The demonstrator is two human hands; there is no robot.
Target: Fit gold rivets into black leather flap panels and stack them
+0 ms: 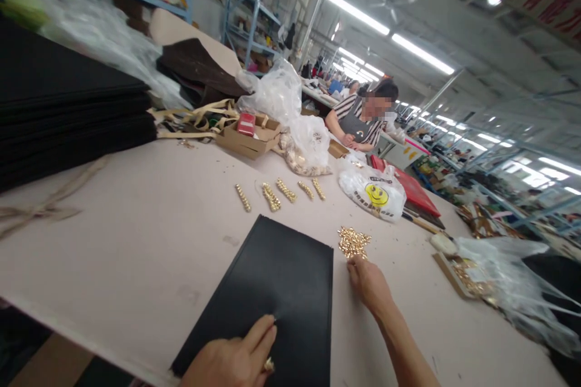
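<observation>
A flat black leather-like panel [290, 272] lies on the table in front of me. My left hand [233, 357] rests on its near part, fingers pressed together, with a small gold-coloured metal piece [269, 366] showing at the curled fingers. Just right of the panel, my right hand [370, 287] has its fingers closed at the near edge of a loose pile of small gold-coloured metal pieces [354, 242]. Whatever those fingertips pinch is hidden. Beyond the panel, several short rows of gold-coloured pieces [285, 189] lie on the table.
Black sheets [68, 109] are stacked at the left. A cardboard box [249, 139], a smiley-printed plastic bag [372, 190] and a red flat item [411, 187] stand further back. On the right, a tray [460, 275] holds more gold-coloured pieces. Another person [358, 118] sits across the table.
</observation>
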